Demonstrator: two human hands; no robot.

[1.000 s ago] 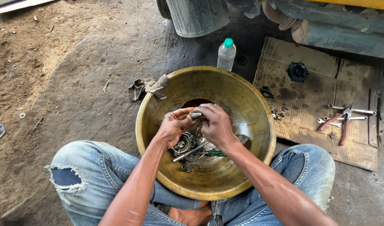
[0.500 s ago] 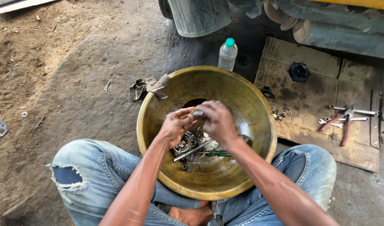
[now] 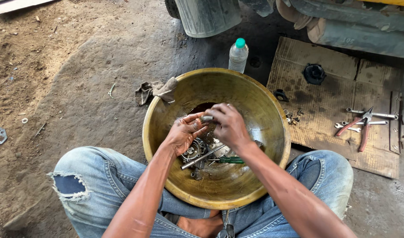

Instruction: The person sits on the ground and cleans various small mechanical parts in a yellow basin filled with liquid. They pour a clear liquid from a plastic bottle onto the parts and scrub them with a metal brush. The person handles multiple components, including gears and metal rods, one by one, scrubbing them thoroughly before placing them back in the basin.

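Both hands, left (image 3: 183, 134) and right (image 3: 228, 125), pinch small metal part (image 3: 206, 118) over bowl (image 3: 263, 110) centre. Open dirt at 9 o'clock; bottle (image 3: 238, 55) at 12; cardboard (image 3: 329, 105), pliers (image 3: 363, 125) at 3.

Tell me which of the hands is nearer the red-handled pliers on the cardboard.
Right. The right hand is over the bowl's middle, on the pliers' side; the left hand sits beyond it, farther away.
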